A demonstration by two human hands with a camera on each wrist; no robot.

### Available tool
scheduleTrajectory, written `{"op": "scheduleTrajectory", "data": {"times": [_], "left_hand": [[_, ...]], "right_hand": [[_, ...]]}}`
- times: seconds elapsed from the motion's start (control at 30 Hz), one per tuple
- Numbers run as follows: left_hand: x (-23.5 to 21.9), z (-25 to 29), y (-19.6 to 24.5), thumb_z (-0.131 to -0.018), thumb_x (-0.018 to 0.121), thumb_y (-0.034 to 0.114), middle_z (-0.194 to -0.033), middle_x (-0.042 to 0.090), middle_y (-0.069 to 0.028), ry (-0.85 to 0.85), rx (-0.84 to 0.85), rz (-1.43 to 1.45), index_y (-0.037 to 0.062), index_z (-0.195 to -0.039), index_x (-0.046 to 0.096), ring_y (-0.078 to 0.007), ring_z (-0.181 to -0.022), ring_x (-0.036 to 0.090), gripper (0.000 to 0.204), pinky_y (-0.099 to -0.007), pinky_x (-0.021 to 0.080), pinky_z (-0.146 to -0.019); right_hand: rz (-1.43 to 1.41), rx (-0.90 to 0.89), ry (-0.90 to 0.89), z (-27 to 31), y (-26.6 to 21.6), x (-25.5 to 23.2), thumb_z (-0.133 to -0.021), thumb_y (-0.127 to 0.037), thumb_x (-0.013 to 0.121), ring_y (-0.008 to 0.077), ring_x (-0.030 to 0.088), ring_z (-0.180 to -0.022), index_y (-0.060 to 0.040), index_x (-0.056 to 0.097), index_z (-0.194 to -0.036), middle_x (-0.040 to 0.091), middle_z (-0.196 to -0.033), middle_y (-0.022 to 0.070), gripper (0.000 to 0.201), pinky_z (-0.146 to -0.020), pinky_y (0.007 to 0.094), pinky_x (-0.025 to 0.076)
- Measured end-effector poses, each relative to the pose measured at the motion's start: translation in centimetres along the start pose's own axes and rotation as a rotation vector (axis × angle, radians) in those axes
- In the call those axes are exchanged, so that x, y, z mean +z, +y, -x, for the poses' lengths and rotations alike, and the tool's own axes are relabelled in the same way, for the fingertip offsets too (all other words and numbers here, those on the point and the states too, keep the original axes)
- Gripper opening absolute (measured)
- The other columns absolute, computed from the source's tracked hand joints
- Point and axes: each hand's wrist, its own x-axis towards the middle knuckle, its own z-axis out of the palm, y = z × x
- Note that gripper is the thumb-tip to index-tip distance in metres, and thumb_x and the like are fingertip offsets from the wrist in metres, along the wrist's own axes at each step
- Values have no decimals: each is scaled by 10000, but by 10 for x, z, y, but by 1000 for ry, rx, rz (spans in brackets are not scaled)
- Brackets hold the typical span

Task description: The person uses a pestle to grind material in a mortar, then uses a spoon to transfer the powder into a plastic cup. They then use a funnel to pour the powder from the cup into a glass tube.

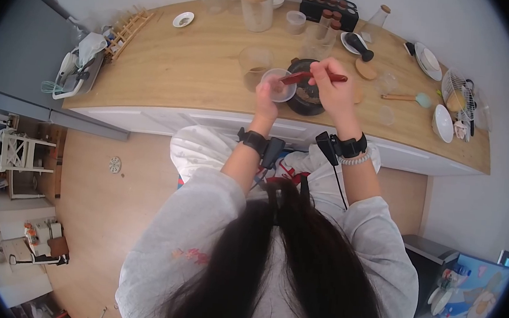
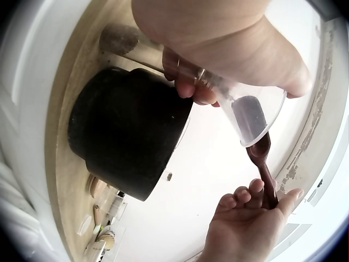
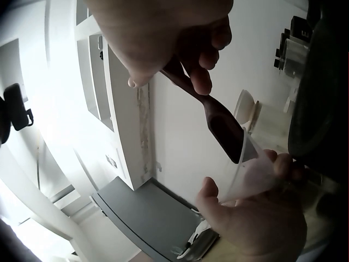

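In the head view my left hand (image 1: pixel 265 103) holds a small clear plastic cup (image 1: pixel 283 96) tilted over the left side of a black pot (image 1: pixel 292 103). My right hand (image 1: pixel 335 95) grips the handle of a dark red spatula (image 1: pixel 298 77). The spatula's blade reaches into the cup's mouth, as the left wrist view also shows through the cup wall (image 2: pixel 275 112). Brown loose material lies inside the pot, partly hidden by the right hand. From the right wrist, the left thumb and fingers are seen wrapped around the cup (image 3: pixel 248 177).
A clear container (image 1: pixel 252 59) with brown contents stands left of the pot. Behind are a lidded jar (image 1: pixel 255 17), a small tub (image 1: pixel 295 21) and a black spice rack (image 1: pixel 316 8). To the right lie a black pestle-like tool (image 1: pixel 359 46), a pale-green spatula (image 1: pixel 422 100) and a white bowl (image 1: pixel 443 123).
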Motion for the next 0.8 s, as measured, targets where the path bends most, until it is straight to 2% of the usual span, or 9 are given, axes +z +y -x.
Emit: {"op": "scheduleTrajectory", "data": {"times": [0.07, 0.17, 0.3, 0.37, 0.47, 0.57, 0.67, 0.8], "left_hand": [[2, -1, 3, -798, 395, 533, -838, 573, -49, -6, 13, -1, 3, -935, 580, -140, -785, 525, 578, -262, 411, -697], [2, -1, 1, -799, 397, 526, -843, 573, -52, -6, 38, -6, -2, -941, 579, -141, -786, 527, 576, -262, 416, -693], [6, 0, 2, -809, 394, 495, -843, 572, -60, 51, -8, 70, -6, -925, 571, -149, -783, 534, 544, -273, 428, -701], [5, 0, 4, -815, 390, 487, -839, 571, -65, 3, 20, 49, -6, -906, 564, -153, -784, 536, 531, -280, 434, -704], [6, 0, 8, -823, 381, 482, -829, 569, -68, -13, 43, 26, -1, -881, 556, -156, -788, 535, 516, -285, 434, -710], [5, 0, 8, -827, 373, 480, -824, 567, -68, -24, 69, -5, 3, -876, 554, -158, -796, 534, 513, -288, 430, -719], [5, 0, 7, -830, 367, 478, -821, 566, -68, -21, 81, -34, 5, -878, 554, -162, -801, 534, 511, -292, 426, -727], [7, 1, 7, -832, 360, 479, -819, 564, -66, 2, 54, -5, 7, -878, 553, -167, -805, 534, 511, -294, 423, -727]], "right_hand": [[81, -108, -98, 3, -3, 0, -830, -245, 634, 79, 477, -593, -17, 596, -766, 542, -642, 3, 240, -530, 222, 362], [102, -193, -96, 6, -4, -2, -839, -238, 624, 77, 489, -616, -7, 590, -763, 544, -664, 5, 246, -545, 220, 369], [-139, -120, 22, 10, 0, -6, -864, -266, 593, 72, 482, -604, -1, 605, -763, 542, -661, -5, 284, -544, 212, 367], [-190, -60, 119, 13, 0, -11, -878, -287, 572, 65, 477, -597, 1, 617, -761, 536, -648, -13, 314, -538, 207, 363], [-102, 67, 243, 14, 10, -30, -880, -326, 563, 54, 460, -579, -2, 632, -754, 527, -622, -18, 355, -527, 195, 346], [-24, 83, 291, 11, 26, -40, -868, -346, 578, 51, 450, -569, -4, 637, -742, 523, -601, -16, 369, -519, 190, 337], [100, 225, 204, 9, 42, -44, -852, -343, 602, 51, 445, -567, -5, 639, -751, 534, -615, -11, 355, -517, 191, 335], [98, 234, 103, 9, 62, -37, -843, -324, 617, 51, 462, -582, 0, 640, -768, 551, -630, -9, 334, -529, 194, 354]]}}
